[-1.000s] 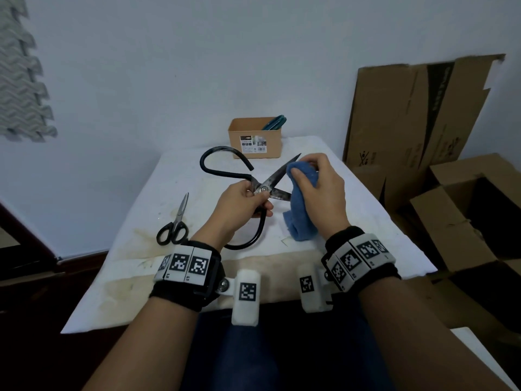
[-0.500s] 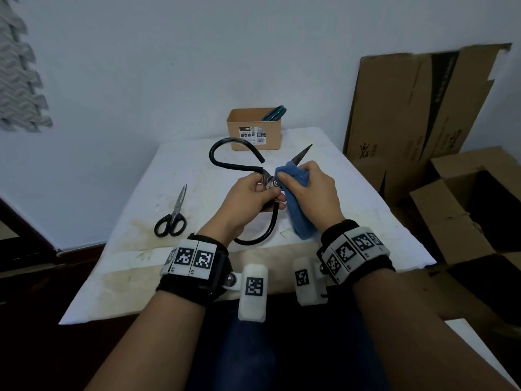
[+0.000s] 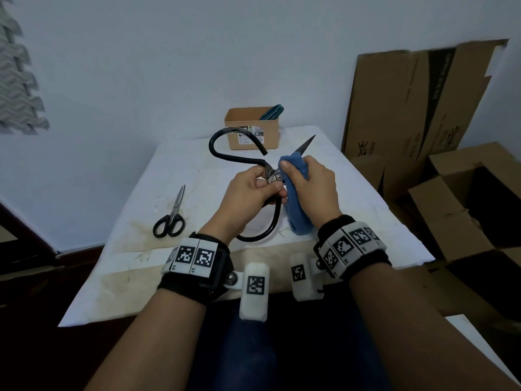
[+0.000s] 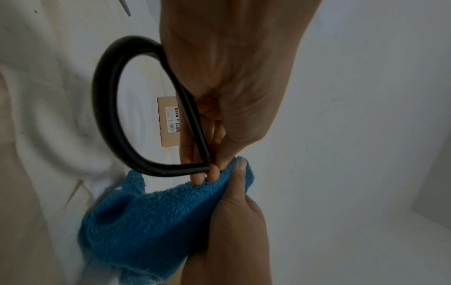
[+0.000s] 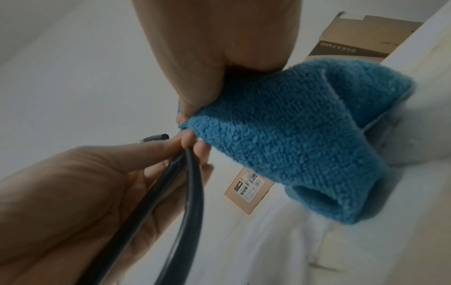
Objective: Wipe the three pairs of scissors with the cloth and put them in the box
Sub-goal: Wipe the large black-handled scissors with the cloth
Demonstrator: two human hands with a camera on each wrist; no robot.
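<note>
We count three pairs of scissors in the head view. One: the large black-handled scissors (image 3: 239, 153), held above the table (image 3: 197, 153) at its centre. Two: the small black-handled scissors (image 3: 170, 218), lying flat on the table at about 9 o'clock from the hands, well apart from them, tips pointing toward 12 o'clock. Three: the teal-handled scissors (image 3: 272, 112), standing in the box (image 3: 253, 136) with only their handles showing above its rim. We record one such box, small and of cardboard, at 12 o'clock on the far edge of the table.

The left hand (image 3: 248, 198) has its fingers curled about the large scissors at the pivot, thumb and fingertips pinching just behind the screw; both looped handles stand free of the hand, one arching toward 11 o'clock, one curving toward 6 o'clock. The right hand (image 3: 313, 187) is closed round the one blue cloth (image 3: 296, 210), pinching it over a blade right beside the pivot. One blade tip (image 3: 306, 143) projects past the cloth toward 1 o'clock. The cloth's lower fold hangs down to the table; we cannot tell whether it touches.

At 3 o'clock, beside the table, we note one flattened carton (image 3: 417, 103) against the wall and open cartons (image 3: 473, 198) on the floor.
</note>
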